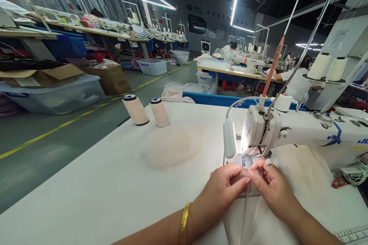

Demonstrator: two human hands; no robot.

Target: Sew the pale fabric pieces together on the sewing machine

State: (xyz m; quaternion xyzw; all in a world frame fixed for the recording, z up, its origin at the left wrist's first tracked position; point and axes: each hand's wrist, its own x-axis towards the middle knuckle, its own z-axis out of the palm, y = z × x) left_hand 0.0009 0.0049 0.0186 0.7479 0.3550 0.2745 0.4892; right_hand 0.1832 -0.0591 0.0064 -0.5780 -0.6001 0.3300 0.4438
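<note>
My left hand (220,187) and my right hand (275,188) meet just in front of a white sewing machine (301,128). Thumbs and fingers of both are closed in a pinch on a thin, sheer strip of fabric (249,214). The strip hangs down from the fingertips toward my lap. Right behind the fingers is the lit needle area with its metal plate (238,159); the fingers partly hide it. A small lamp (229,139) shines there. More sheer beige fabric (306,168) lies right of the needle, under the machine arm.
Two peach thread cones (136,110) stand at the back left of the white table (115,183). A faint beige patch, perhaps sheer cloth, lies before them. At the lower right are a ruler (351,234) and coiled cord (356,174). Co-workers sit at machines beyond.
</note>
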